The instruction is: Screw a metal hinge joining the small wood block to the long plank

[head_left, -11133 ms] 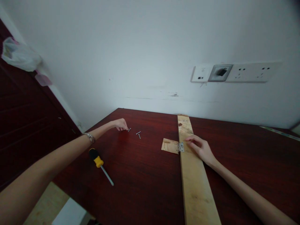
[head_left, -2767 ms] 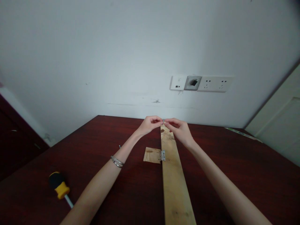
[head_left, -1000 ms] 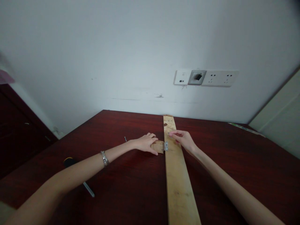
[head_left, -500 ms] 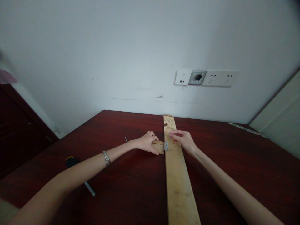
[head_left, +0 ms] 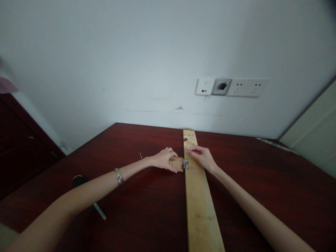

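My left hand wraps round a small wood block, thumb on the near side and fingers on the far side. The block butts against the left edge of a long wooden plank lying lengthwise on the table. A metal hinge bridges the block and the plank. Over the plank, just beyond the hinge, my right hand is closed in a pinch. A tiny screw shows at its fingertips, too small to see clearly.
Left of my left hand, another screw lies on the dark red table. A screwdriver is partly hidden under my left forearm. Behind the table rises a white wall with sockets. A thin strip lies at the back right.
My right hand has shifted slightly left and toward the hinge, still pinching. The left hand and block have barely moved.
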`<act>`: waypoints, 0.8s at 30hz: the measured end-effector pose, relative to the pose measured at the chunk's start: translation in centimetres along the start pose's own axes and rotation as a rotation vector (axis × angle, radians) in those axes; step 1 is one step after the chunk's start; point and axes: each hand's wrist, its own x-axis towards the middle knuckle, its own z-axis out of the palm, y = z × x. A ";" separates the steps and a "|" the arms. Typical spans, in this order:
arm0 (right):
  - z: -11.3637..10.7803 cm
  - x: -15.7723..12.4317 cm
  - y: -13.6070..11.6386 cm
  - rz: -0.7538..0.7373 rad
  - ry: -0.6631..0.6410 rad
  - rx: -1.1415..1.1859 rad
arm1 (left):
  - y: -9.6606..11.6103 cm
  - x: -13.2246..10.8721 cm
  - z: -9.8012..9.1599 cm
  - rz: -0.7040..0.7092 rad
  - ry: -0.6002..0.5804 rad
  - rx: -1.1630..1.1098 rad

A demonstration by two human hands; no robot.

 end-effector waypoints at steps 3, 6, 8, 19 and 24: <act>0.1 -0.1 0.3 -0.021 -0.017 -0.018 | -0.1 0.0 -0.1 0.001 -0.002 -0.011; 0.2 -0.2 0.4 -0.040 -0.025 -0.056 | -0.1 0.0 -0.2 -0.002 -0.013 -0.014; 0.2 -0.3 0.5 -0.053 -0.037 -0.084 | -0.1 -0.1 -0.3 -0.006 -0.015 -0.014; 0.7 -0.4 0.4 -0.092 -0.051 -0.226 | 0.1 -0.2 -0.4 0.015 -0.028 -0.022; 0.7 -0.4 0.3 -0.096 -0.060 -0.246 | 0.2 0.1 -0.3 0.025 -0.015 -0.021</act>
